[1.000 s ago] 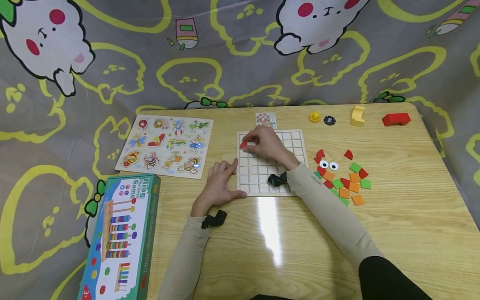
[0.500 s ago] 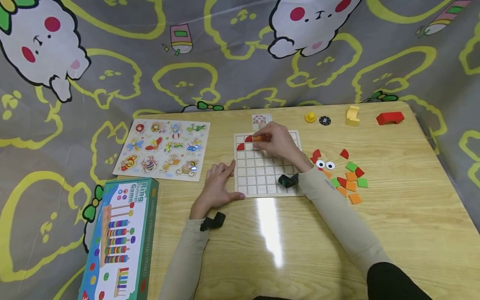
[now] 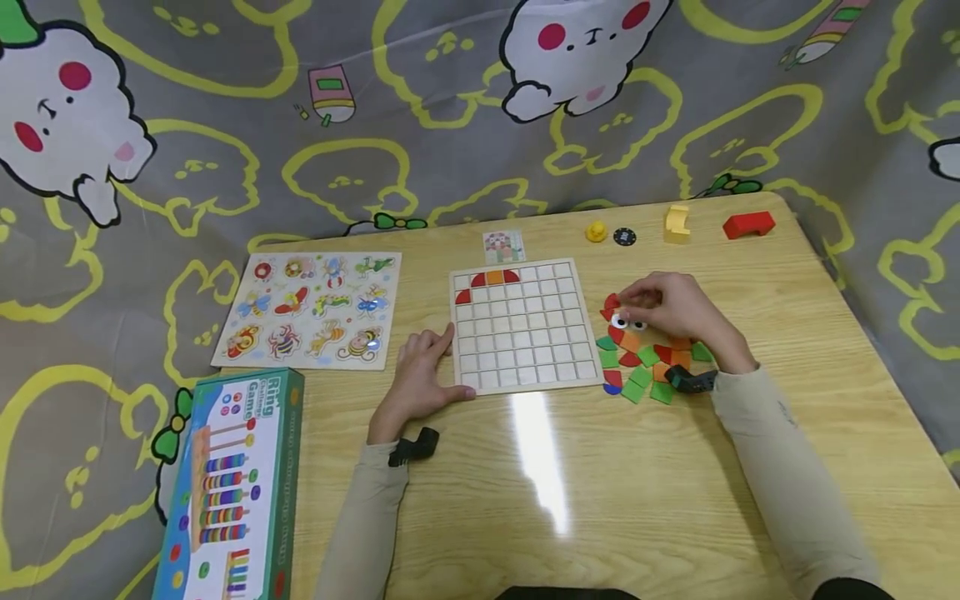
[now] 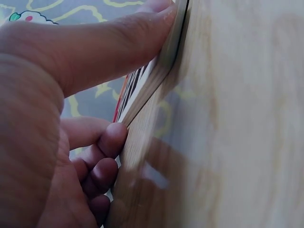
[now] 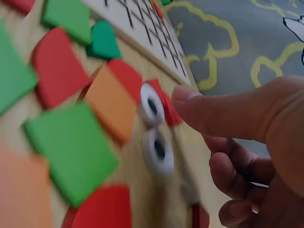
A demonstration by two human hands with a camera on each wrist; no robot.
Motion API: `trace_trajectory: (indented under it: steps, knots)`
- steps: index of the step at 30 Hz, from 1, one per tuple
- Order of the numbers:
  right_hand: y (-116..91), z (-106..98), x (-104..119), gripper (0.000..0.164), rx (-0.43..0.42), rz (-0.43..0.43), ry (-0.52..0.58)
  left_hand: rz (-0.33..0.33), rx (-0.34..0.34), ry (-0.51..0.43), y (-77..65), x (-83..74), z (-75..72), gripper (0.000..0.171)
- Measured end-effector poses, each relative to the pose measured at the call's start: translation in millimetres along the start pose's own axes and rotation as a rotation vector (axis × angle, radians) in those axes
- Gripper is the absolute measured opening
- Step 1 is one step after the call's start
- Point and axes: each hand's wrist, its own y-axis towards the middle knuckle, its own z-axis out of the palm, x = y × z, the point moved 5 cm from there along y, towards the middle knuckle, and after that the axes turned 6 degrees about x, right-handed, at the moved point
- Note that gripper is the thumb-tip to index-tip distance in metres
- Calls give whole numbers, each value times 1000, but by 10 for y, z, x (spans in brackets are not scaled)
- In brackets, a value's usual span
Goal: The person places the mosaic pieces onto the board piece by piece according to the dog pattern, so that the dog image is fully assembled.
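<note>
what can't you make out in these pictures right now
Loose pieces, head view: some partly covered by the right hand and the black device on its wrist.
Orange piece, right wrist view: blurred, cut off by the left and bottom edges.
Grid board, left wrist view: partly hidden by the left hand, cut off by the top edge.
Picture card, head view: details too small.

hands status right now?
Left hand: open, against the board.
Right hand: at the red pieces; can't tell if it grips one.
</note>
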Motion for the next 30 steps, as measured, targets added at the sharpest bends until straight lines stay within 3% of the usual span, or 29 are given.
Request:
trace_trajectory:
  steps: [5, 11, 18, 22, 26, 30]
  knots:
    - [-153, 44, -112, 25, 27, 0, -18, 0, -10, -10, -12, 35, 6, 115]
    - [-301, 127, -79, 28, 56, -4, -61, 9, -14, -22, -12, 25, 17, 115]
    - [-319, 174, -53, 20, 92, 21, -72, 8, -5, -22, -3, 21, 20, 115]
    - [-332, 124, -77, 17, 47, 24, -90, 5, 7, -22, 3, 16, 28, 114]
    - [-365, 126, -14, 15, -27, -47, -68, 3, 12, -19, 3, 12, 32, 114]
    - [-359, 258, 116, 14, 25, -131, -33, 3, 0, -17, -4, 19, 28, 115]
